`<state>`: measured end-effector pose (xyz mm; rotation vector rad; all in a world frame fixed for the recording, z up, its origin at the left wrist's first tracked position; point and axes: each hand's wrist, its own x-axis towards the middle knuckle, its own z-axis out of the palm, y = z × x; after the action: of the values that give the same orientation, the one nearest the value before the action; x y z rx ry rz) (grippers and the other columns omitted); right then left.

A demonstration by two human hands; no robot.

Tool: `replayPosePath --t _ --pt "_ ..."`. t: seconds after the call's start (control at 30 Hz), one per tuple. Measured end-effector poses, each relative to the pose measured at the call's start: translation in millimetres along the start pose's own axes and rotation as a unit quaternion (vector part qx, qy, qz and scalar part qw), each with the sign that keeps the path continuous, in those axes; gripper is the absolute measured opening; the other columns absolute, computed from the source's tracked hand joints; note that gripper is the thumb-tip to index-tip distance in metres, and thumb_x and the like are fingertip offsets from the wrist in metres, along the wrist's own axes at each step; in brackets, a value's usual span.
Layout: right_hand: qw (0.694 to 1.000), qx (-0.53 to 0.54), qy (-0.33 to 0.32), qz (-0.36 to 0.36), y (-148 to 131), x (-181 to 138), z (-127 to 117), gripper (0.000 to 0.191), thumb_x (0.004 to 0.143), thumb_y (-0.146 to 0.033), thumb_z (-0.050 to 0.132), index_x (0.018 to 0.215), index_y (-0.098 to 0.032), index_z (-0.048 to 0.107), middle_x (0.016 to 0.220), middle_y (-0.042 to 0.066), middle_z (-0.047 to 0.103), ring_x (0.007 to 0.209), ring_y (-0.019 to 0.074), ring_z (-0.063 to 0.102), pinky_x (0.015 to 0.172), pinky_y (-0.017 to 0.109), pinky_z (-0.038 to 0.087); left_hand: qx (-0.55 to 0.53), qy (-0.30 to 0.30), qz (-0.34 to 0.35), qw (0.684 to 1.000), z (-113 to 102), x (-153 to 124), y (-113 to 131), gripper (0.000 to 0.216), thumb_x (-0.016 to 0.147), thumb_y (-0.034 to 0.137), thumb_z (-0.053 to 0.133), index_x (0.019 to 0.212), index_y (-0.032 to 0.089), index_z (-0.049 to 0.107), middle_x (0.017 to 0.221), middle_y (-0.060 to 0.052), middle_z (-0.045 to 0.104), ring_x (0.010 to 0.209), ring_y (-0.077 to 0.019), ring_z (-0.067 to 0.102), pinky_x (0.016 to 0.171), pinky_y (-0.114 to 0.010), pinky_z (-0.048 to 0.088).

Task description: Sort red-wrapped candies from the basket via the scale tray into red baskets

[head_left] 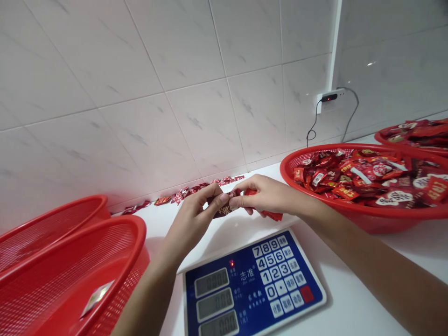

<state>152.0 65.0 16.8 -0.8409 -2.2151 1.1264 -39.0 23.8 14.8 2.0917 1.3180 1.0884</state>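
Observation:
My left hand point(196, 217) and my right hand point(268, 193) meet above the white counter, just beyond a blue electronic scale point(254, 284). Between their fingertips both pinch a small dark red candy packet point(224, 208). The right hand also clutches several red wrapped candies point(271, 213) in its palm. A red mesh basket point(364, 217) heaped with wrapped candies point(367, 179) stands right of the right hand.
Two stacked red baskets point(70, 261) stand at the left, the near one holding a single light wrapper point(96, 297). A row of candies point(182, 193) lies along the tiled wall. A further candy basket point(413, 137) is at the far right; a charger point(329, 99) hangs plugged into the wall.

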Motion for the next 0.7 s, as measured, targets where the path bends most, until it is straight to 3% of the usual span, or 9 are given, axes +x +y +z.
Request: replayPosePath --t 0.2,0.37,0.6,0.7 --pt "1.0 0.014 0.005 0.015 1.1 -0.6 -2.6 0.028 0.087 -0.045 0.059 0.086 -0.018 0.066 0.067 -0.003 0.057 0.041 0.0061 0.047 0.031 0.018 0.033 -0.035 0.008 -0.025 0.999 -2.9 0.5 0.3 0.036 0.089 0.049 0.056 0.071 0.018 0.056 0.065 0.001 0.055 0.061 -0.0137 0.049 0.056 -0.024 0.037" --pt "0.999 -0.003 0.039 0.012 0.1 1.8 3.5 0.029 0.088 -0.044 0.058 0.078 -0.017 0.062 0.062 -0.003 0.056 0.042 0.0057 0.047 0.037 0.018 0.036 0.024 -0.008 -0.039 0.999 -8.3 1.3 -0.4 0.046 0.09 0.059 0.048 0.07 0.019 0.058 0.064 0.0 0.052 0.061 -0.0153 0.048 0.055 -0.025 0.036" --pt "0.998 -0.009 0.066 0.014 5.2 5.7 8.5 0.033 0.084 -0.049 0.063 0.073 -0.017 0.061 0.059 -0.003 0.055 0.039 0.0054 0.046 0.036 0.018 0.034 0.025 -0.005 -0.033 0.999 -11.4 2.7 -8.6 0.038 0.089 0.051 0.052 0.072 0.019 0.06 0.065 0.0 0.056 0.064 -0.0163 0.051 0.059 -0.025 0.038" --pt "0.997 0.031 0.059 0.051 7.9 7.1 4.5 0.041 0.085 -0.055 0.059 0.071 -0.017 0.058 0.058 -0.003 0.053 0.035 0.0052 0.043 0.032 0.018 0.032 0.027 -0.006 -0.048 0.998 -12.1 4.0 -15.4 0.039 0.09 0.052 0.051 0.071 0.019 0.058 0.065 0.0 0.053 0.064 -0.0159 0.048 0.06 -0.026 0.036"
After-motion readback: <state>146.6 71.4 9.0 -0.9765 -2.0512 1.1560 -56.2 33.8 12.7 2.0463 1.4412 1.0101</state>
